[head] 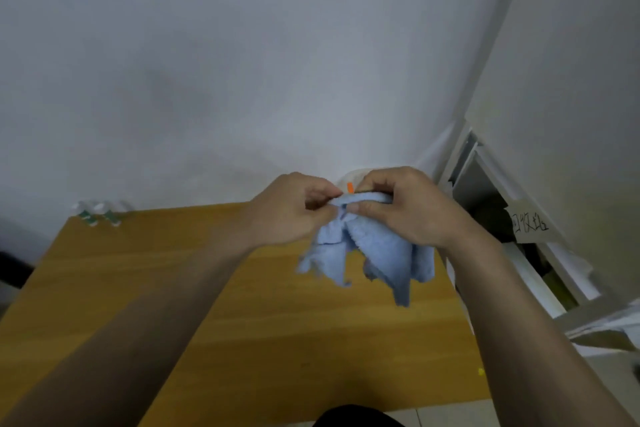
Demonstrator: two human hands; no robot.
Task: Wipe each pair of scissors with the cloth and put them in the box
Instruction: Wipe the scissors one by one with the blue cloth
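I see both hands raised together above the far right of the surface (242, 305). My right hand (405, 208) grips the cloth (381, 253), which hangs down bunched. My left hand (291, 211) pinches its top edge. An orange bit (350, 187) peeks between them; the scissors are hidden.
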